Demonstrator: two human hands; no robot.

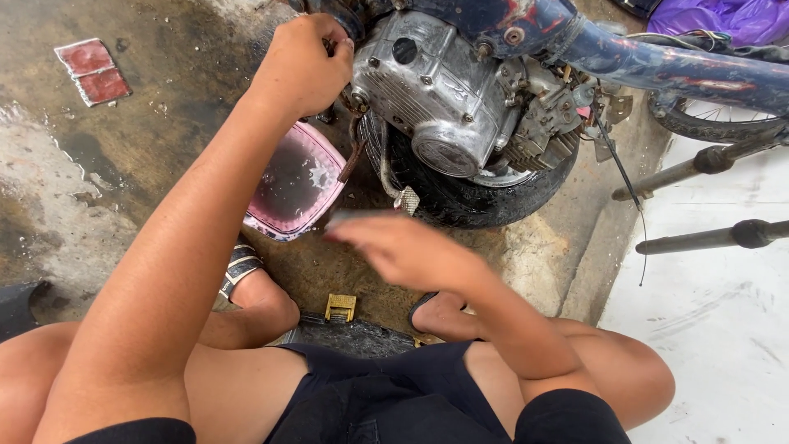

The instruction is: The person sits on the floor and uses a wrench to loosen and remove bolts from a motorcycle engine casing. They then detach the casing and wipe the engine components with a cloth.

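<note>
A silver motorcycle engine point(444, 90) hangs under a blue frame point(657, 70) and rests on a black tyre point(485, 201). My left hand point(302, 64) is closed in a fist against the engine's left side; what it grips is hidden. My right hand point(403, 247) is blurred in front of the tyre, fingers pointing left, with a small grey thing at its fingertips that I cannot make out. A pink container point(297, 185) of dark liquid sits on the ground below the engine.
Wet, stained concrete point(123, 156) lies to the left with a red-and-white packet point(92, 71). A small brass piece point(340, 307) lies between my sandalled feet. Two black rods point(707, 238) stick out at the right above a white surface. A purple bag point(723, 16) is at top right.
</note>
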